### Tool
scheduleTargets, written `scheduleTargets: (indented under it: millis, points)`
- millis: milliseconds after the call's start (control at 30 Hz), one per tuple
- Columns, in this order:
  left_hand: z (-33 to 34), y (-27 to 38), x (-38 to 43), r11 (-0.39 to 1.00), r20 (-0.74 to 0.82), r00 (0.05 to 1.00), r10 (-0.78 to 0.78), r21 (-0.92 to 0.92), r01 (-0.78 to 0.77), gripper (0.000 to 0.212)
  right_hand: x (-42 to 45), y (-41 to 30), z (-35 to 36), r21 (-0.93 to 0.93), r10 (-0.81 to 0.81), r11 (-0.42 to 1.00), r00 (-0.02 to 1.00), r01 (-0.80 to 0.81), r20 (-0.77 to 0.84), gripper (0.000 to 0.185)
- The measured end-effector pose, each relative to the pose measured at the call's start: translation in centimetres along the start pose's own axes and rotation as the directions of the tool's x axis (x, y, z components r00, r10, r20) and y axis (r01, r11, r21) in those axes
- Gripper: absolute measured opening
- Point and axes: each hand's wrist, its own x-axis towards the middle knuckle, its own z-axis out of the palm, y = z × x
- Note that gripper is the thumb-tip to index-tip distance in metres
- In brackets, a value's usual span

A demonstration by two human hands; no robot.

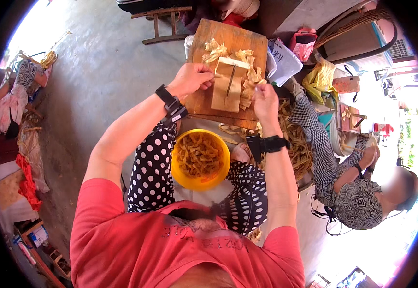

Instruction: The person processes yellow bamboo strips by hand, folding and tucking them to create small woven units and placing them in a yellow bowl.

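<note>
A pale wooden block [225,95] with a dark lengthwise slit and a raised whitish far end lies on a worn wooden board [203,46]. Near the block's left edge is my left hand [195,80], thumb and fingertips drawn together; whether a thin piece is pinched there is unclear. On the other side, my right hand [266,102] has its fingers closed at the end of a pale dried strip [255,76]. More curled dried strips [214,50] lie around the block's far end and right side. Between my knees stands a yellow bucket [224,158] holding brown strips [198,154].
A heap of brown strips [298,154] lies to the right of the board. Beyond it sits another person [356,201] beside a metal bucket [338,136]. A wooden stool frame [165,37] stands at the upper left. Bags, including a yellow one [318,81], are at the upper right.
</note>
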Motion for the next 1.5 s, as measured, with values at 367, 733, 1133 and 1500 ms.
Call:
scheduleTargets:
  millis: [367, 733, 1133, 1500]
  points:
    - [-1.6, -0.4, -1.7, 0.975, 0.072, 0.985, -0.157, -0.145, 0.166, 0.018, -2.3, -2.5, 1.5, 0.212, 0.180, 0.958, 0.980, -0.194, 0.080, 0.015]
    - [-1.0, 2.8, -12.3, 0.993, 0.453, 0.888, -0.080, -0.041, 0.111, 0.019, -10.9, -9.3, -0.1, 0.412, 0.261, 0.781, 0.845, -0.468, 0.466, 0.021]
    - [0.3, -1.1, -18.6, 0.972, 0.238, 0.966, 0.103, -0.231, -0.046, 0.021, -16.1, -9.5, 0.0, 0.644, 0.174, 0.660, 0.912, -0.387, 0.371, 0.014]
    - [1.8, -1.9, -20.1, 0.962, 0.209, 0.978, 0.009, -0.269, 0.049, 0.012, -18.8, -10.3, 0.4, 0.777, 0.154, 0.573, 0.965, -0.261, 0.211, 0.012]
